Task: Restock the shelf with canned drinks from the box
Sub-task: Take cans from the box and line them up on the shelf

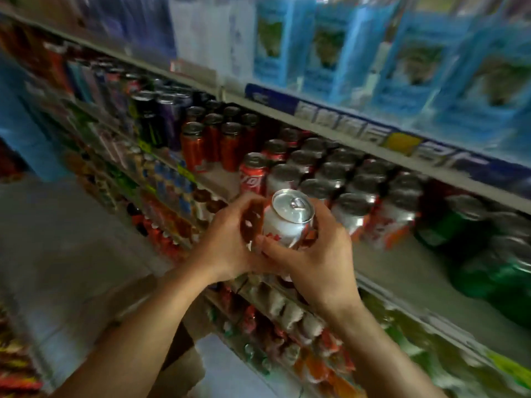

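- Shelf point(218, 182) packed with cans, a bare strip at its front edge: set down carelessly, the newcomer could clip the red can point(254, 175) and topple it.
- Right hand point(313, 254) and left hand point(227, 239), both grips clamped around one white can point(287, 222), upright, just before the shelf edge.

Blue-labelled bottle packs point(359, 50) on the tier above me, blurred. Price tag strip point(373, 133) along that edge. Green bottles point(488, 262) lying far right. Grey floor point(57, 239) to my left, snack packets point(17, 366) bottom left.
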